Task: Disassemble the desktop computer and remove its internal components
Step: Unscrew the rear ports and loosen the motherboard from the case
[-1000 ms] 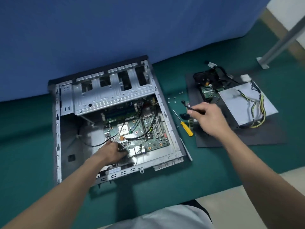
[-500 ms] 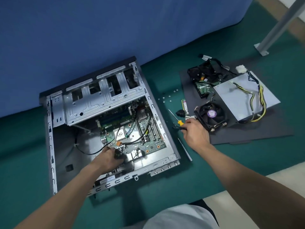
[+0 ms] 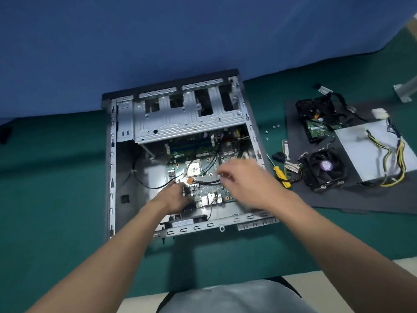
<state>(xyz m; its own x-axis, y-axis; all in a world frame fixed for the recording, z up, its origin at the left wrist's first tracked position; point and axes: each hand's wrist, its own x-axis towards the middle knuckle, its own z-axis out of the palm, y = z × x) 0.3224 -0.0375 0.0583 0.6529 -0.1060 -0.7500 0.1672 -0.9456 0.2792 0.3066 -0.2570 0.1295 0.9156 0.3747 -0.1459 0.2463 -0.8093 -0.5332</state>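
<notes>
Centrally, left hand [image 3: 172, 197] and blurred right hand [image 3: 244, 180], grips indiscernible, cover the motherboard [image 3: 203, 190]; at 3 o'clock lie screwdriver [image 3: 281, 177], fan [image 3: 325, 168], power supply [image 3: 370, 150].

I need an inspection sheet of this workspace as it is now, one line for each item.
Surface: green mat, dark grey sheet at right.
Job's things: open computer case with motherboard; cooler fan, power supply on the sheet.
Clutter: yellow screwdriver, loose screws.
Hands: left hand at the motherboard's near edge; right hand blurred above it, grip unclear.
Cables: black cable in the case; yellow wires on the power supply.
Surroundings: blue backdrop, metal leg.
</notes>
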